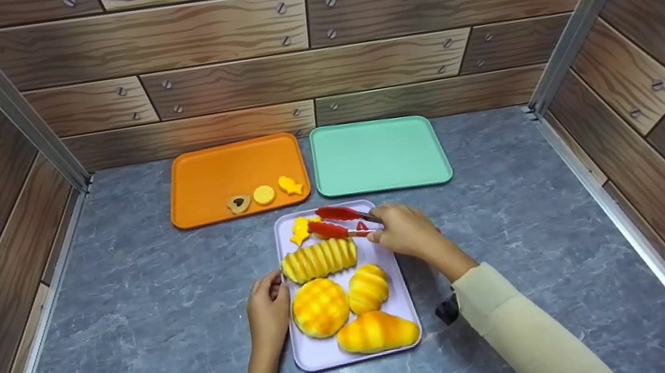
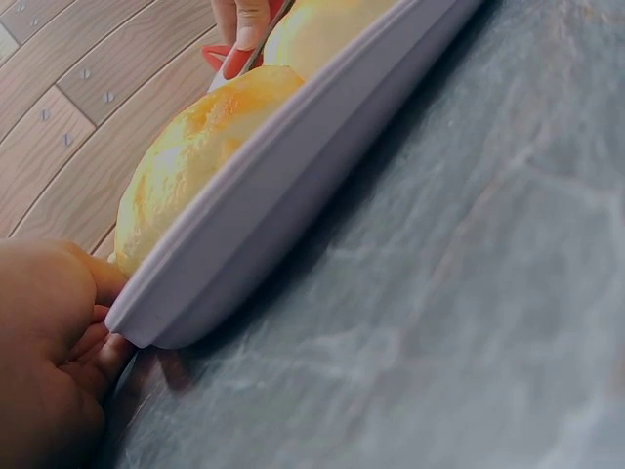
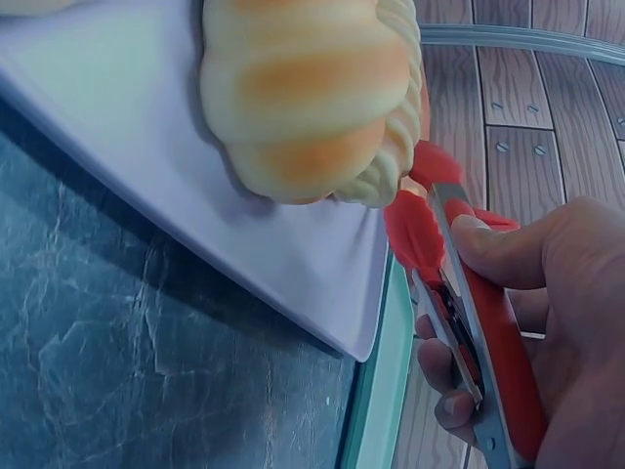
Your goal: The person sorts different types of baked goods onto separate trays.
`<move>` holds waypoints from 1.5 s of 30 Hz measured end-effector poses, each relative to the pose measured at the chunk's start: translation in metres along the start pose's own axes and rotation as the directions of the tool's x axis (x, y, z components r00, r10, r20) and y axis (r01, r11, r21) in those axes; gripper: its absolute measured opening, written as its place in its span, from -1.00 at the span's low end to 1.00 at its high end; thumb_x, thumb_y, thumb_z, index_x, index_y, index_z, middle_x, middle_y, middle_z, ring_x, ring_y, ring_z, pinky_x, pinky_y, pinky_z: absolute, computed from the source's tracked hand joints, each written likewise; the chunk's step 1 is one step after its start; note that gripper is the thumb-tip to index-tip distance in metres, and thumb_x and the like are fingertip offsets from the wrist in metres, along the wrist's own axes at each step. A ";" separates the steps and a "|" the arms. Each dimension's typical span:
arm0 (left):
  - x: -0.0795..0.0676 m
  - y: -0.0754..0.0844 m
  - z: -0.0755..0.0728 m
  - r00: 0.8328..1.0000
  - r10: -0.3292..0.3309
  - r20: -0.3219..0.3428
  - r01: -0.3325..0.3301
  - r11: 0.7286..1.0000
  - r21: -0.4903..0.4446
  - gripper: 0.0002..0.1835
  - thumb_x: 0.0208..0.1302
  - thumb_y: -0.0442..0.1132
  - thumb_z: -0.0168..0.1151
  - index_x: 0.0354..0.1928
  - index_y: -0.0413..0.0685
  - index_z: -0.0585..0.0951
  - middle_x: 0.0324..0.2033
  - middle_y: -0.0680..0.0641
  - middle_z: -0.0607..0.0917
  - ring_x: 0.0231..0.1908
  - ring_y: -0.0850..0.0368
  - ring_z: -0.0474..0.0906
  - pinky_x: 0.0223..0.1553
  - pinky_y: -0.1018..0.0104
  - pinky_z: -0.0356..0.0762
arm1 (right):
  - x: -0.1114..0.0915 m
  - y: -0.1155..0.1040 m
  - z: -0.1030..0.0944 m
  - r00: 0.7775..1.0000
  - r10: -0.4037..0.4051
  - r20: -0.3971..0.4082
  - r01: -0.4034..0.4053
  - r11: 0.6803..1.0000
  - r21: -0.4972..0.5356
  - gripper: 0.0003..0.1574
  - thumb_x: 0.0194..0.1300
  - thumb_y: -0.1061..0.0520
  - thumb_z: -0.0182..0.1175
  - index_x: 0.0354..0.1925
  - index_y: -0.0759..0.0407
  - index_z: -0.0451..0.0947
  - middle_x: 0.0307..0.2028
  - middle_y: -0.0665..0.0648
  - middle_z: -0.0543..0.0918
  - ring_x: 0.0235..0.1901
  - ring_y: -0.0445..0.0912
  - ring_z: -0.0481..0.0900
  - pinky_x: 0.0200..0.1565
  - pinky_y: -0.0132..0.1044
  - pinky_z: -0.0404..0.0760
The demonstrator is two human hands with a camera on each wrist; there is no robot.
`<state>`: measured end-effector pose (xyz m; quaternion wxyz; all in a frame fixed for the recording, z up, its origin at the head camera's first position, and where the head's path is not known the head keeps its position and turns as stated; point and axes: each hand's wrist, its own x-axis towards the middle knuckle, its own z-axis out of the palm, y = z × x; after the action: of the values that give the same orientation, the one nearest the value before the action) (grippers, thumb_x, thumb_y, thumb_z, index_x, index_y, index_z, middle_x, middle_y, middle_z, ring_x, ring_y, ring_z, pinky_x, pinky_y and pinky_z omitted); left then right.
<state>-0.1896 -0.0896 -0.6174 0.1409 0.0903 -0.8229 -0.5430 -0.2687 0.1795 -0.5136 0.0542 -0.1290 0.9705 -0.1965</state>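
My right hand (image 1: 407, 228) grips red-tipped metal tongs (image 3: 503, 357), their jaws spread over the far end of a lilac tray (image 1: 320, 354). Near the tongs' tips lies a yellow star-shaped piece (image 1: 300, 232); another small yellow piece beside it is partly hidden. With thumb and fingers my left hand (image 1: 269, 312) pinches the tray's left rim, as the left wrist view shows. On the tray sit a long ridged bread (image 1: 320, 260), a round crosshatched bun (image 1: 320, 308), a small striped roll (image 1: 368, 288) and an oblong loaf (image 1: 377, 332).
Behind the lilac tray an orange tray (image 1: 228, 170) carries a brown piece with a dark heart (image 1: 238, 204), a round yellow piece (image 1: 264, 194) and a fish-shaped yellow piece (image 1: 290, 185). Right of it stands a mint-green tray (image 1: 378, 155). Wood-patterned walls (image 1: 225, 29) enclose the grey tabletop (image 1: 142, 299).
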 end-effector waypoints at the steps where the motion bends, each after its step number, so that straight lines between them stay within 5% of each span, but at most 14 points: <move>1: 0.000 0.000 0.000 1.000 -0.002 0.002 0.002 1.000 -0.003 -0.70 0.33 -0.38 0.21 0.07 -0.26 0.68 -0.18 -0.13 0.67 -0.22 0.09 0.57 -0.12 0.22 0.57 | 0.000 0.001 0.000 1.000 0.001 0.002 -0.001 1.000 -0.004 -0.42 0.33 -0.04 0.32 0.22 0.22 0.59 0.13 0.22 0.65 0.07 0.14 0.61 0.16 0.14 0.52; 17: 0.000 -0.001 0.000 1.000 -0.003 -0.002 0.003 1.000 0.011 -0.71 0.33 -0.37 0.21 0.06 -0.23 0.69 -0.17 -0.12 0.68 -0.20 0.08 0.60 -0.09 0.16 0.59 | -0.010 0.021 -0.009 1.000 0.015 -0.019 -0.016 0.999 -0.034 -0.32 0.33 -0.05 0.30 0.34 0.14 0.49 0.30 0.26 0.54 0.27 0.22 0.49 0.28 0.25 0.38; 45: 0.001 -0.001 0.001 1.000 -0.006 -0.006 0.006 1.000 0.008 -0.71 0.31 -0.39 0.22 0.05 -0.25 0.69 -0.20 -0.12 0.68 -0.22 0.08 0.59 -0.10 0.20 0.59 | -0.008 0.050 0.009 0.997 -0.031 -0.073 0.030 0.999 -0.020 -0.32 0.27 -0.05 0.37 0.29 0.17 0.54 0.15 0.21 0.64 0.13 0.18 0.59 0.21 0.20 0.47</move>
<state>-0.1910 -0.0896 -0.6186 0.1413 0.0951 -0.8244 -0.5398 -0.2708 0.2228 -0.5407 0.0143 -0.1370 0.9715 -0.1928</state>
